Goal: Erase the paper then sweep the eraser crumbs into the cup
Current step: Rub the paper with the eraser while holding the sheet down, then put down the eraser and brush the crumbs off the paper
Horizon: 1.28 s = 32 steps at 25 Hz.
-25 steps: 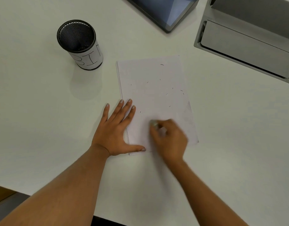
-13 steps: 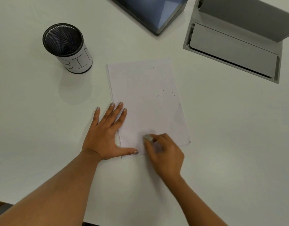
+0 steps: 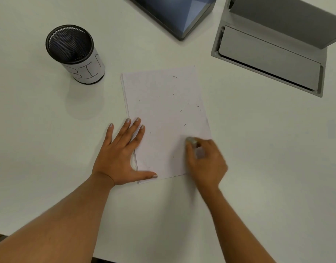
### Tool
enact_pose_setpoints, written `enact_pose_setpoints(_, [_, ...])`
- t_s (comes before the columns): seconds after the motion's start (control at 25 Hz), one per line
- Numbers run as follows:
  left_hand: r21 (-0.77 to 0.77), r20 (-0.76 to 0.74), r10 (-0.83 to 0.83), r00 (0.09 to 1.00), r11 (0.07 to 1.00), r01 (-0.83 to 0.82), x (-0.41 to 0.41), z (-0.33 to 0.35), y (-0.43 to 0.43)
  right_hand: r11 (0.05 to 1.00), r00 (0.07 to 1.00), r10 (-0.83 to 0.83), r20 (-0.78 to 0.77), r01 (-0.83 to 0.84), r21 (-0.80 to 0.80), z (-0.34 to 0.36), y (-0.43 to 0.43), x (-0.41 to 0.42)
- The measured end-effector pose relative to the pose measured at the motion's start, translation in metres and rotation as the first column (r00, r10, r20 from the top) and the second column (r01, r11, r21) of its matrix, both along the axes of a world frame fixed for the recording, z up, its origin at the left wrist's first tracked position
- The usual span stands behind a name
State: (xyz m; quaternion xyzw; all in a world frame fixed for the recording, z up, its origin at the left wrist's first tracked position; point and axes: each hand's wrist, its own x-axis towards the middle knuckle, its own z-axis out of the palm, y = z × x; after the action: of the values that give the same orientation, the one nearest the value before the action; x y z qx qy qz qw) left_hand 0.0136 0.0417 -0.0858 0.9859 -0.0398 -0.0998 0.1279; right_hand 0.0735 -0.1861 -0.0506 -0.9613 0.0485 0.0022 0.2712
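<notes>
A white sheet of paper (image 3: 164,114) lies on the white table, dotted with several thin dark eraser crumbs (image 3: 184,109). My left hand (image 3: 121,154) presses flat on the paper's lower left edge, fingers spread. My right hand (image 3: 206,162) is blurred over the paper's lower right corner, closed on a small pale eraser (image 3: 191,140) whose tip pokes out at the fingertips. A black mesh cup (image 3: 76,54) with a white label reading "BIN" stands upright at the upper left, apart from the paper.
A dark tablet (image 3: 178,14) lies at the top centre. A grey laptop-like case (image 3: 271,50) with a raised lid sits at the upper right. The table's near edge (image 3: 49,242) runs under my forearms.
My right hand with the eraser has slid from the paper's lower middle to its lower right corner. My left hand stays pressed on the paper. The view shifted slightly.
</notes>
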Motion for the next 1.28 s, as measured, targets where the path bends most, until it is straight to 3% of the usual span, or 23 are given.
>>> enact_pose_setpoints(0.08, [0.012,-0.006,-0.004,1.000,1.000,0.004,0.001,0.000,0.000,0.990,0.990,-0.140,-0.003,0.140,0.035,0.000,-0.007,0.013])
enact_pose_setpoints(0.12, [0.012,-0.007,-0.004,1.000,1.000,0.004,0.001,0.000,0.000,0.994,0.995,-0.103,-0.006,0.103,0.043,0.001,-0.001,0.009])
enact_pose_setpoints(0.24, [-0.004,-0.001,0.003,1.000,1.000,-0.003,0.000,0.001,-0.001,0.950,0.950,0.312,0.009,-0.312,-0.001,0.001,0.030,-0.037])
enact_pose_setpoints(0.28, [-0.007,-0.002,0.003,1.000,1.000,-0.003,0.000,0.001,-0.001,0.925,0.925,0.379,0.031,-0.379,-0.022,-0.003,0.031,-0.042])
enact_pose_setpoints(0.32, [-0.006,-0.006,0.003,1.000,1.000,-0.003,0.000,0.001,-0.001,0.934,0.934,0.356,0.040,-0.355,-0.030,-0.004,0.027,-0.033])
enact_pose_setpoints(0.44, [0.010,-0.011,-0.002,1.000,1.000,0.002,0.000,0.001,0.000,0.998,0.998,-0.060,0.013,0.061,-0.029,-0.002,0.002,0.015])
enact_pose_setpoints(0.52, [0.012,-0.009,-0.002,1.000,1.000,0.002,0.001,0.001,0.000,0.990,0.990,-0.139,0.028,0.139,0.008,-0.004,-0.001,0.023])
enact_pose_setpoints(0.6, [0.003,-0.001,0.001,1.000,1.000,-0.001,0.000,0.001,0.000,0.998,0.998,0.055,0.029,-0.056,0.036,-0.001,0.018,0.001])
enact_pose_setpoints(0.68, [-0.008,0.005,0.002,1.000,1.000,-0.002,0.000,0.001,-0.001,0.947,0.945,0.320,0.063,-0.320,-0.003,-0.004,0.029,-0.026])
enact_pose_setpoints(0.72, [-0.008,0.005,0.002,1.000,1.000,-0.002,0.000,0.001,-0.001,0.934,0.931,0.357,0.072,-0.355,-0.034,-0.006,0.026,-0.026])
enact_pose_setpoints(0.84, [0.009,0.000,0.000,1.000,1.000,0.000,0.001,0.001,0.000,0.996,0.999,0.046,0.026,-0.044,-0.072,0.001,0.000,0.015])
enact_pose_setpoints(1.0, [0.018,-0.004,-0.003,1.000,1.000,0.003,0.000,0.000,0.000,0.953,0.957,-0.285,0.048,0.277,0.119,0.015,-0.037,0.060])
enact_pose_setpoints(1.12, [0.008,0.003,0.001,1.000,1.000,-0.001,0.001,-0.001,0.000,0.931,0.934,-0.356,0.041,0.350,0.099,0.015,-0.061,0.079])
enact_pose_setpoints(1.28, [0.013,0.004,0.000,1.000,1.000,0.000,0.000,-0.001,0.000,0.952,0.956,-0.294,-0.010,0.294,0.088,-0.001,-0.083,0.092])
